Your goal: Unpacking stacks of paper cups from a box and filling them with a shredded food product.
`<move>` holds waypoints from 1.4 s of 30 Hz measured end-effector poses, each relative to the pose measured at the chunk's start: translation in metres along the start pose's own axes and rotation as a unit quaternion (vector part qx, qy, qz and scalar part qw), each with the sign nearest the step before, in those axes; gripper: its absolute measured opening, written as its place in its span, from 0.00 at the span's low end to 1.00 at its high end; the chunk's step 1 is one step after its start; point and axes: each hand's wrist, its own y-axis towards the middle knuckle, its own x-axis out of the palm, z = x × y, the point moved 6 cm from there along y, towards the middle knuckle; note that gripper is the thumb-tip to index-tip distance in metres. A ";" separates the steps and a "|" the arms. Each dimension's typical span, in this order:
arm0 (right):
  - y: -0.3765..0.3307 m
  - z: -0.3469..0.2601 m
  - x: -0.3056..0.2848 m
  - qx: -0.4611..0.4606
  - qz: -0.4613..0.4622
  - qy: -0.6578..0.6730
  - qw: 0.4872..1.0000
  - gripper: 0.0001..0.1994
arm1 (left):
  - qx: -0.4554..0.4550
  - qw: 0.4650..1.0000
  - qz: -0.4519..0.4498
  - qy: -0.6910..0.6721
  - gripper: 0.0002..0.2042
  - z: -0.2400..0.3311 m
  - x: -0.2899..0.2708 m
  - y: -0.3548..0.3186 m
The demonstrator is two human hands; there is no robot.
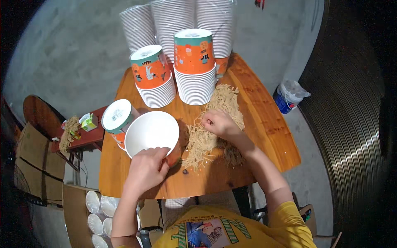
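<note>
My left hand (147,169) grips the near rim of an empty white paper bowl (151,132), tilted toward me on the wooden table (256,107). My right hand (219,123) rests with curled fingers on a pile of thin dry yellow noodles (215,120) spread across the table's middle. The bowl's orange outside shows under my left hand.
Two stacks of upturned orange and teal paper bowls (194,66) (154,76) stand behind, another lies tipped at the left (118,118). Tall wrapped white bowl stacks (178,20) line the far edge. A small red stool (82,138), cardboard boxes (37,165) and a blue-white bucket (288,96) surround the table.
</note>
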 end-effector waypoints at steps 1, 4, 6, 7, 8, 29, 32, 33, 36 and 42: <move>0.002 -0.002 -0.003 0.000 0.000 0.000 1.000 0.04 | 0.000 1.000 0.000 0.000 0.17 0.000 0.000 -0.001; 0.004 -0.009 -0.013 0.079 -0.062 0.097 0.990 0.04 | 0.009 1.000 0.018 -0.018 0.14 0.005 0.000 -0.001; 0.005 -0.024 -0.022 0.144 -0.030 0.209 0.967 0.05 | 0.033 0.988 0.145 -0.043 0.17 0.011 -0.014 -0.005; 0.010 -0.041 -0.029 0.143 -0.031 0.212 0.966 0.05 | 0.045 0.981 0.163 -0.098 0.19 0.012 -0.019 -0.004; 0.016 -0.065 -0.041 0.080 0.009 0.180 0.980 0.04 | 0.040 0.969 0.181 -0.163 0.20 0.014 -0.023 -0.001; -0.032 -0.151 -0.038 -0.080 -0.041 0.120 0.989 0.05 | -0.026 0.820 0.166 -0.547 0.18 0.053 0.046 -0.033; -0.040 -0.130 -0.038 0.049 -0.055 0.132 0.989 0.05 | -0.082 0.672 0.035 -0.735 0.13 0.060 0.066 -0.033; -0.039 -0.126 -0.039 0.078 -0.058 0.141 0.985 0.05 | -0.099 0.698 0.004 -0.709 0.12 0.055 0.076 -0.037; -0.045 -0.106 -0.040 0.139 -0.025 0.124 0.982 0.05 | -0.140 0.738 -0.038 -0.659 0.10 0.043 0.085 -0.053; -0.080 -0.035 -0.039 0.212 0.068 0.156 0.962 0.03 | -0.225 0.800 -0.036 -0.556 0.10 0.003 0.090 -0.073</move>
